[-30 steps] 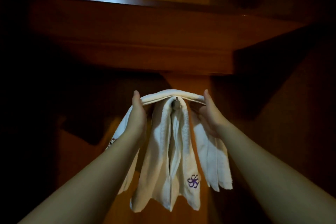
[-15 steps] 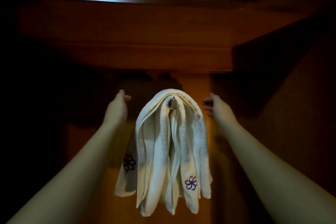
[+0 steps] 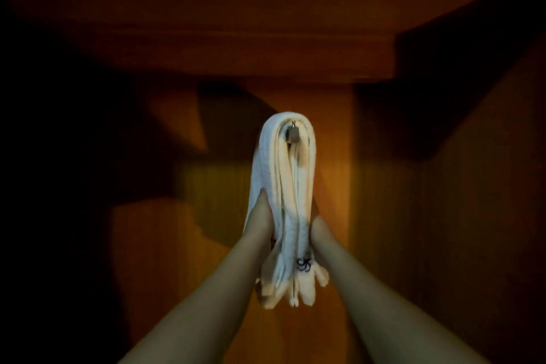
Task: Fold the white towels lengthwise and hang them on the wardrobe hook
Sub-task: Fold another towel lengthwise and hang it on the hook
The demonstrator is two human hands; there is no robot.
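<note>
Here, in the head view, the white towels (image 3: 283,186) hang folded over the wardrobe hook (image 3: 292,133) against the wooden back panel (image 3: 334,186). The left hand (image 3: 261,221) and right hand (image 3: 317,230) press flat on either side — squeezing the bundle narrow. A purple embroidered emblem (image 3: 303,264) shows near the hem — no readable lettering.
</note>
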